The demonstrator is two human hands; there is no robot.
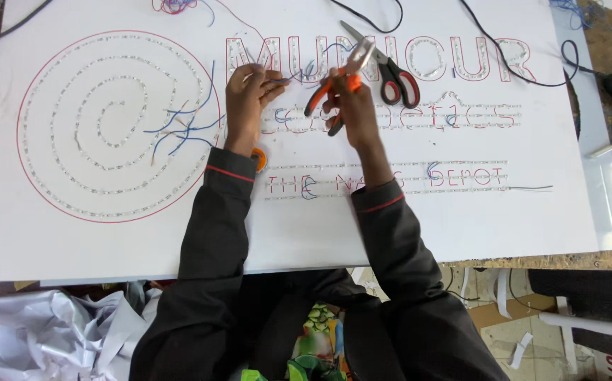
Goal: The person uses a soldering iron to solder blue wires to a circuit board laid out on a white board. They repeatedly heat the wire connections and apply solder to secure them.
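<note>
A white sign board is laid flat on the table, with a spiral of small lights toward its left edge and loose blue wires just right of the spiral. The left hand is closed in a pinch on a thin blue wire near the board's far edge, beside the outlined letters. The right hand is wrapped around orange-handled pliers, whose tip is raised toward that wire. The step in hand is judged to be wiring the lettering; a steady, small cut or strip at the wire end is called for next. Red-handled scissors lie just right of the pliers, crowding that side. Open board is left toward the near edge and right corner.
</note>
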